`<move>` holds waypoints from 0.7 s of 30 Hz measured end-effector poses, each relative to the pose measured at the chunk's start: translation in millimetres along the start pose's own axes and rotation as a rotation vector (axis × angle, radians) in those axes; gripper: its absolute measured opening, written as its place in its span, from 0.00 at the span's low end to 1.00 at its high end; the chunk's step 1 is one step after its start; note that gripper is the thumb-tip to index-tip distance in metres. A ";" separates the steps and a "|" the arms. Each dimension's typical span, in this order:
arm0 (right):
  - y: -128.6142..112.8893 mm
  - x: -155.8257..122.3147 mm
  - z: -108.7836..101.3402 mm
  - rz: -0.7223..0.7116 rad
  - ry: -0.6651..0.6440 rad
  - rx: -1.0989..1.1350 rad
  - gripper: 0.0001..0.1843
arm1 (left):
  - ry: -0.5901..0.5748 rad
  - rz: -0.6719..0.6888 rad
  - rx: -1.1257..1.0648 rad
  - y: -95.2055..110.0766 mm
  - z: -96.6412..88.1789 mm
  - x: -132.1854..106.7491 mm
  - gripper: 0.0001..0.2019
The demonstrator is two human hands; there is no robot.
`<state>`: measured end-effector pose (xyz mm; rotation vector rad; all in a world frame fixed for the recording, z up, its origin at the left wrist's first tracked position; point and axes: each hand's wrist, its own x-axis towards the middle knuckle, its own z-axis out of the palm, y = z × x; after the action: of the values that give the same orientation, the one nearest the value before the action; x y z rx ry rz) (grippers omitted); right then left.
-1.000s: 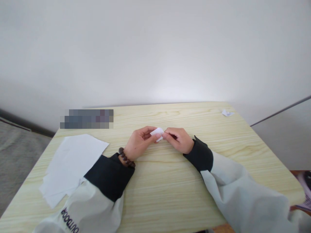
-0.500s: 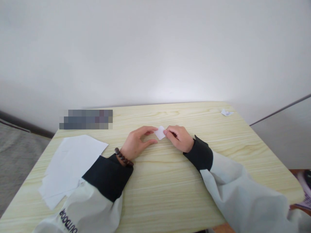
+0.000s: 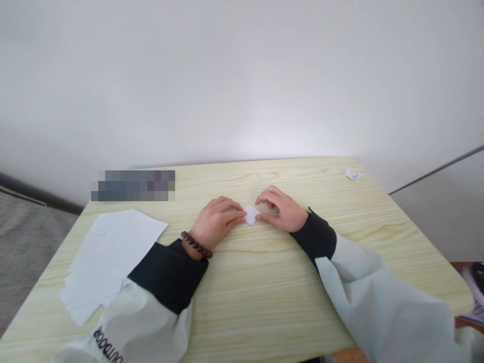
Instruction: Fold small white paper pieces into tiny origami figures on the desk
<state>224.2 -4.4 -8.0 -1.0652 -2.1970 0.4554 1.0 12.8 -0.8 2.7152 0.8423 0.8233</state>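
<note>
Flanking one paper (image 3: 251,215): two hands (image 3: 215,222) (image 3: 283,212)

The left arm (image 3: 151,320), in a pale grey sleeve with a wide black cuff, reaches forward and inward, its wrist (image 3: 191,250) partly bare. The bare left hand (image 3: 215,221) has its back turned up, with thumb and index fingertips brought close in a pinch. The right arm (image 3: 385,297), sleeved alike, slants in from the opposite side. The bare right hand (image 3: 283,212) is looser: its thumb points towards the left, the index finger arches above, their tips parted. The 2 hands sit near each other, slightly apart.
</note>
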 end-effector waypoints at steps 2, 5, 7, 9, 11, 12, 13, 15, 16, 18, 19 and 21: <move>5.2 -0.5 -1.6 -0.057 -0.036 0.018 0.16 | -0.011 0.004 0.018 0.5 -0.5 -0.2 0.09; 9.3 -0.9 -1.5 -0.101 -0.053 0.028 0.14 | -0.027 0.004 0.040 1.9 -1.6 0.3 0.09; 9.4 -0.9 -0.6 -0.093 -0.036 0.026 0.12 | -0.033 0.005 0.051 2.9 -2.3 0.9 0.09; 8.1 -0.9 0.1 -0.077 -0.019 0.022 0.12 | -0.031 0.014 0.057 3.7 -2.6 1.5 0.10; 6.5 -0.8 0.5 -0.068 -0.008 0.019 0.13 | -0.025 0.027 0.065 4.1 -2.4 1.6 0.10; 5.6 -0.7 0.6 -0.066 -0.004 0.016 0.13 | -0.022 0.033 0.070 4.2 -2.1 1.6 0.09; 4.8 -0.6 0.7 -0.064 0.000 0.009 0.14 | -0.018 0.037 0.075 4.2 -1.8 1.4 0.09; 3.2 -0.3 0.8 -0.066 0.004 -0.004 0.14 | -0.004 0.034 0.090 4.1 -1.2 0.9 0.09; 2.4 -0.1 0.9 -0.070 0.004 -0.011 0.14 | 0.001 0.030 0.096 4.0 -1.0 0.6 0.09; 0.9 0.3 1.3 -0.058 0.013 -0.028 0.14 | 0.006 0.016 0.106 3.9 -0.5 0.1 0.09; 0.2 0.5 1.6 -0.044 0.018 -0.037 0.14 | 0.006 0.008 0.108 3.9 -0.2 -0.1 0.09; -0.9 0.7 2.6 -0.012 0.022 -0.059 0.14 | 0.002 -0.009 0.108 4.2 0.3 -0.4 0.09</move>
<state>221.5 -4.5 -9.1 -1.0820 -2.2091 0.3738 2.9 9.2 0.0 2.8012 0.9240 0.8013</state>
